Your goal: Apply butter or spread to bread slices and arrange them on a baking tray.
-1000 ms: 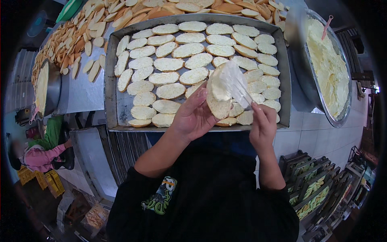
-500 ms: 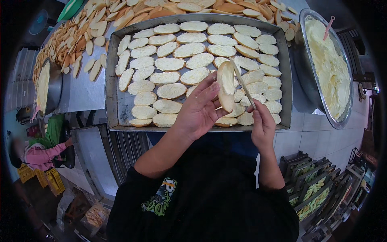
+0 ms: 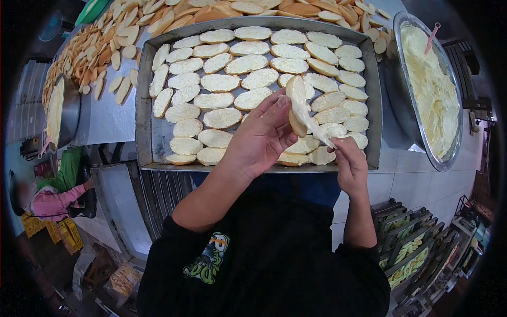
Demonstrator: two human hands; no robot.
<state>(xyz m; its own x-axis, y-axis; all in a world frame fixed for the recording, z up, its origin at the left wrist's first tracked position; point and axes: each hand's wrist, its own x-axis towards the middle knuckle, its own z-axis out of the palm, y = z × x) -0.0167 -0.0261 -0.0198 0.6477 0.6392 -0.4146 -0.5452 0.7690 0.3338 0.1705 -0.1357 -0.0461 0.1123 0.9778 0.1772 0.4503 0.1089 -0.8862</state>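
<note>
My left hand [image 3: 265, 136] grips an oval slice of bread [image 3: 298, 125] by its edge, tilted up above the tray. Pale cream covers part of the slice's face. In my right hand [image 3: 350, 162] is the handle end of a flat spreader [image 3: 321, 133], its blade whitish with cream and touching the slice. Under both hands lies a large metal tray [image 3: 143, 124], filled with rows of oval bread slices [image 3: 220, 83] coated in pale cream. My left hand and the raised slice hide some of the slices behind them.
A big metal bowl of cream [image 3: 434, 98] with a pink-handled tool [image 3: 432, 38] stands at the right. Plain bread slices [image 3: 211, 11] are heaped behind the tray. At left are another bowl [image 3: 69, 113] and a person in pink [image 3: 59, 199]. Loaded racks [image 3: 406, 238] stand lower right.
The spreader has turned, its broad face now showing, and moved down along the slice. Cream now covers more of the slice's face. My right hand has shifted slightly down and right.
</note>
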